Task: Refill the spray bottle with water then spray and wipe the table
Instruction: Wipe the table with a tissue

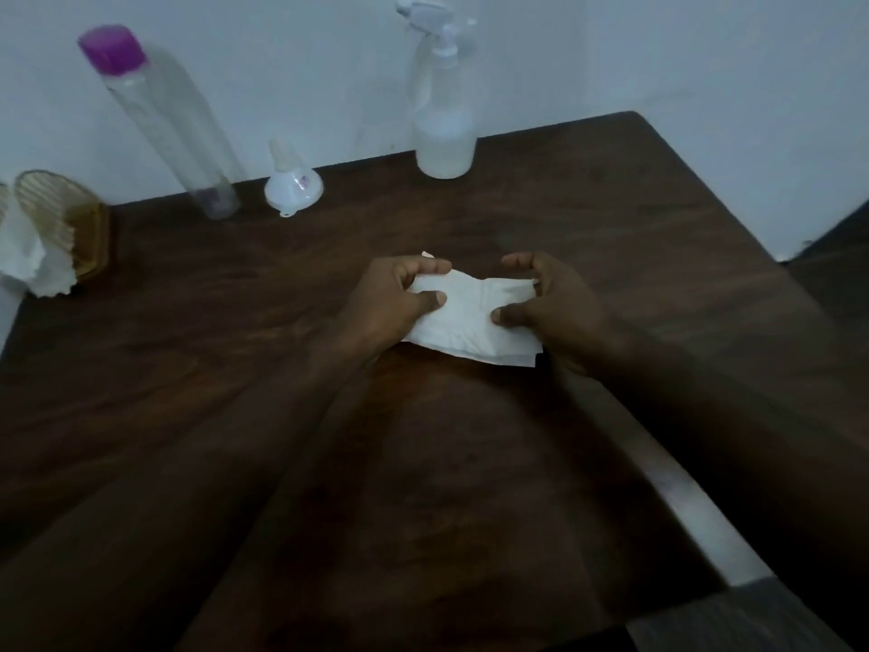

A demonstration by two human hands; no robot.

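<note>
Two ends of a folded tissue (pixel 470 327) are pinched by left hand (pixel 395 303) and right hand (pixel 555 308) at the middle of the table (pixel 225 331); light, limp, tearable, it is judged best held by its edges.

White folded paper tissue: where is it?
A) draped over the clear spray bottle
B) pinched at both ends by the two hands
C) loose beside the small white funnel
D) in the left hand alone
B: the left hand and the right hand each pinch one end of the white folded paper tissue.
</note>
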